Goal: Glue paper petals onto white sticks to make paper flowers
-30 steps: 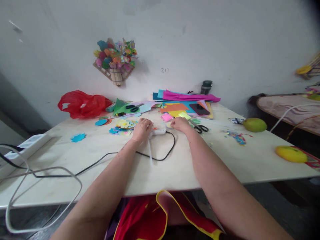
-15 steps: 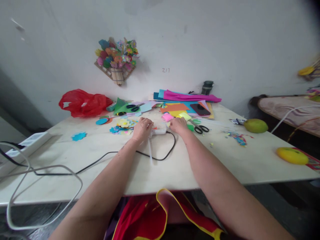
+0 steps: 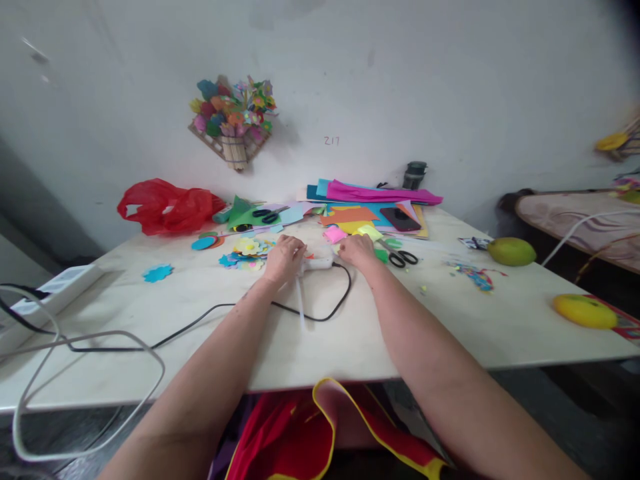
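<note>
My left hand (image 3: pixel 285 259) rests with curled fingers beside the pile of cut paper flowers (image 3: pixel 250 248), at the left end of a white glue gun (image 3: pixel 318 264). What its fingers pinch, if anything, is too small to make out. From the glue gun a clear glue stick (image 3: pixel 301 303) points toward me, and a black cord loops off its right end. My right hand (image 3: pixel 356 249) is closed just right of the gun, near the pink piece (image 3: pixel 335 233) and the pale yellow piece (image 3: pixel 369 232); its fingertips are partly hidden and their contents cannot be made out.
Black scissors (image 3: pixel 400 257) lie right of my right hand. Coloured sheets (image 3: pixel 350 216), a phone (image 3: pixel 400 219) and a red bag (image 3: pixel 167 207) are at the back. A power strip (image 3: pixel 65 290) with cables stands left; two mangoes (image 3: pixel 511 251) lie right.
</note>
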`<state>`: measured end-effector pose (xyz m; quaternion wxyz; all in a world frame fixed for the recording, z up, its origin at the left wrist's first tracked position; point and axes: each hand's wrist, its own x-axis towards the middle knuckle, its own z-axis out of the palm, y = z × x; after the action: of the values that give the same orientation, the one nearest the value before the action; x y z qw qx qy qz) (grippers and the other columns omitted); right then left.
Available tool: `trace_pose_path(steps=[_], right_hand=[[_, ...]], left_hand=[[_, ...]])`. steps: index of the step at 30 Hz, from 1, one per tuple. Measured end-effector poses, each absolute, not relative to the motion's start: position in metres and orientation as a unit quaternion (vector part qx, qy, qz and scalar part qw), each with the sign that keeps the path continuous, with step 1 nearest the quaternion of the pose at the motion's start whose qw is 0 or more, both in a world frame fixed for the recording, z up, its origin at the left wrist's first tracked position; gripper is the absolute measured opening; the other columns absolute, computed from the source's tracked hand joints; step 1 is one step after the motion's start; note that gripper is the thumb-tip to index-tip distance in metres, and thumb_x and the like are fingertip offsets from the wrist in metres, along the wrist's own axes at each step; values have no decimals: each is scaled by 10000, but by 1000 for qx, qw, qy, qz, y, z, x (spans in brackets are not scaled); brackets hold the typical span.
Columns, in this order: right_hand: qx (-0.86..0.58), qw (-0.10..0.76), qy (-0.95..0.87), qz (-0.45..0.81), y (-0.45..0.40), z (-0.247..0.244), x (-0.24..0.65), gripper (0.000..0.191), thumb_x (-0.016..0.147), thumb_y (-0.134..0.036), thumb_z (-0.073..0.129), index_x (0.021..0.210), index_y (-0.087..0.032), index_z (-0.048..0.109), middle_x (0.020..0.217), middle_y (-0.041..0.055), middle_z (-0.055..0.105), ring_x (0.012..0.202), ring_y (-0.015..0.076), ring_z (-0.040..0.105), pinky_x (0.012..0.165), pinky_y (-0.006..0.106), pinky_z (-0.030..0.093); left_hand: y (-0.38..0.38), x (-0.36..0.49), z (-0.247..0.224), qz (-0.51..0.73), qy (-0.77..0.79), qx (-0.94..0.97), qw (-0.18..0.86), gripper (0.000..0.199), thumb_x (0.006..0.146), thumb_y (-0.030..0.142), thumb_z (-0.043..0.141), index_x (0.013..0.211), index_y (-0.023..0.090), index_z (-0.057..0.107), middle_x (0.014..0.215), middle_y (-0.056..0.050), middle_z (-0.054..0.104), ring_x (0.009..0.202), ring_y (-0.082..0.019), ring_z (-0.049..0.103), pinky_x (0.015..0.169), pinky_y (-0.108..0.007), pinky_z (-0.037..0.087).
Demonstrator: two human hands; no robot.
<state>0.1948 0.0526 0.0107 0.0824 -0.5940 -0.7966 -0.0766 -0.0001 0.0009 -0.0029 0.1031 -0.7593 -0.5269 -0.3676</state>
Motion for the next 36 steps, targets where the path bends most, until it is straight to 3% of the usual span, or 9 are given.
trace_pose_path(steps=[7,15,22,28,36], right_hand=[[-578,67,-812,-48,59,9,203,447,665,-193,503,1087,-293,611,1035,62,634,1000,248,501,831,361,306],[-575,90,-812,-39,61,8,206,444,667,-173,506,1080,-297,611,1038,55,635,995,242,523,820,345,340],[-591,101,-800,-35,62,6,208,290,737,-182,456,896,-249,689,1012,42,657,912,197,581,773,290,373],[-588,84,-804,-29,62,9,206,322,695,-217,508,978,-241,662,1030,55,652,943,208,576,792,298,372],[-587,89,-802,-58,57,9,205,257,752,-191,450,841,-214,690,933,71,672,874,194,589,745,281,371]], left_hand=[[0,-1,-2,-365,-529,-759,110,189,826,260,436,737,181,584,794,-58,637,861,-200,503,716,-294,418],[-2,2,0,-352,-538,-758,111,191,825,251,436,733,177,586,797,-61,639,852,-200,509,707,-293,419],[-3,2,0,-346,-540,-759,112,184,823,245,439,729,180,583,800,-56,642,851,-200,509,692,-290,419],[-2,2,0,-345,-538,-762,110,187,823,254,437,733,178,582,808,-55,644,853,-202,503,690,-294,421],[-2,2,-1,-340,-538,-764,102,186,817,249,430,738,181,585,797,-66,634,852,-204,504,678,-298,422]])
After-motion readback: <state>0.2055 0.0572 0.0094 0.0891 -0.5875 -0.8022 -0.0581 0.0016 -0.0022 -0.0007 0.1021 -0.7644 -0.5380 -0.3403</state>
